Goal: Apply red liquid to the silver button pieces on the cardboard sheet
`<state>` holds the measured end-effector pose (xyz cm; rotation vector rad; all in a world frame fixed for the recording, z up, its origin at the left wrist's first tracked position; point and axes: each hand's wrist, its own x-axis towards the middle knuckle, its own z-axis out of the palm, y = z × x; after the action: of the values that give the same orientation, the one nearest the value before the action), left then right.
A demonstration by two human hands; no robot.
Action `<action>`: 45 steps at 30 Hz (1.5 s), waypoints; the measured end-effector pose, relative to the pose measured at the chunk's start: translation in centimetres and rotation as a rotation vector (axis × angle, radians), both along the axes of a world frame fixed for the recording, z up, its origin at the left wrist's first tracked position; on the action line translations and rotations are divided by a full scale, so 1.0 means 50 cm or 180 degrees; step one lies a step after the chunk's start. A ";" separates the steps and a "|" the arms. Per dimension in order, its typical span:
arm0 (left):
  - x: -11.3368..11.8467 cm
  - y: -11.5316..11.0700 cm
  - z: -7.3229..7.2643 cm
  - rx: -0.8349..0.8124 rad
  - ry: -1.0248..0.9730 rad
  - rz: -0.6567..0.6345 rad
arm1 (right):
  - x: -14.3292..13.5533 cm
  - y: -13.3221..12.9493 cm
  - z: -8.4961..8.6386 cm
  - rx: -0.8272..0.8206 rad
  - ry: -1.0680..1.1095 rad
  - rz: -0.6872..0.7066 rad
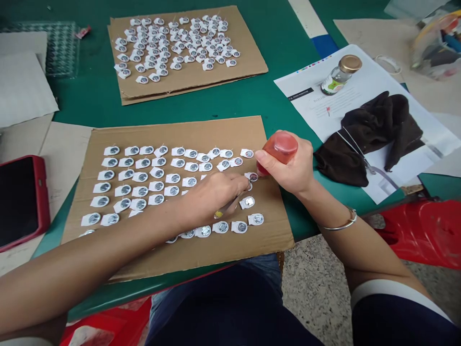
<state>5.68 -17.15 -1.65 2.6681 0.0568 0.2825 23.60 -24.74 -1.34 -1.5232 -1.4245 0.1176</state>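
My right hand (297, 166) is closed round a soft red bottle (283, 146), tilted with its rounded end up; its lower tip is hidden. Beside it, my left hand (219, 194) is pinched on a slim stick-like tool (227, 206) with a yellow mark near its end. What kind of tool it is, I cannot tell. Both hands meet over a small white tag with a round silvery disc (252, 177). Several similar tags lie in rows on a cardboard sheet (194, 266), some hidden under my left hand and forearm.
More disc tags crowd a second cardboard sheet (248, 43) farther back on the green table (86, 103). On the right are a gold-lidded glass jar (336, 77), printed paper (308, 96) and dark cloth (378, 125). A red-cased phone (19, 202) lies left; a red stool (432, 230) stands right.
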 end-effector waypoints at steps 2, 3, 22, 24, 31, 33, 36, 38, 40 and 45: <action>0.000 0.000 0.001 -0.0006 0.0024 0.0024 | 0.000 0.000 0.000 -0.0013 0.0002 0.0000; 0.000 -0.001 0.002 -0.0014 0.0034 0.0037 | 0.000 0.000 0.000 -0.0014 0.0005 -0.0008; 0.005 0.006 0.015 -0.0314 -0.0147 0.0011 | -0.006 0.001 -0.002 -0.0087 0.0104 -0.0062; 0.006 0.007 0.020 -0.0362 -0.0146 -0.0007 | -0.006 0.001 -0.003 -0.0087 0.0125 -0.0079; 0.003 0.013 0.018 -0.0527 -0.0112 0.0015 | -0.009 0.001 -0.003 -0.0064 0.0137 -0.0045; 0.002 0.015 0.014 -0.0535 -0.0101 0.0031 | -0.009 0.001 -0.004 -0.0085 0.0140 -0.0044; 0.001 0.016 0.010 -0.0558 -0.0103 0.0013 | -0.008 0.001 -0.005 -0.0034 0.0142 -0.0047; 0.001 0.017 0.008 -0.0578 -0.0136 -0.0013 | -0.008 0.001 -0.006 -0.0025 0.0155 -0.0047; 0.000 0.018 0.008 -0.0579 -0.0158 -0.0023 | -0.008 0.001 -0.007 -0.0043 0.0177 -0.0040; 0.000 0.017 0.012 -0.0581 -0.0177 -0.0013 | -0.013 0.000 -0.009 -0.0038 0.0219 -0.0040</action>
<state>5.69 -16.30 -1.07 2.4776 0.0569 0.3334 22.98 -24.75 -1.80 -1.5234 -1.3619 0.1696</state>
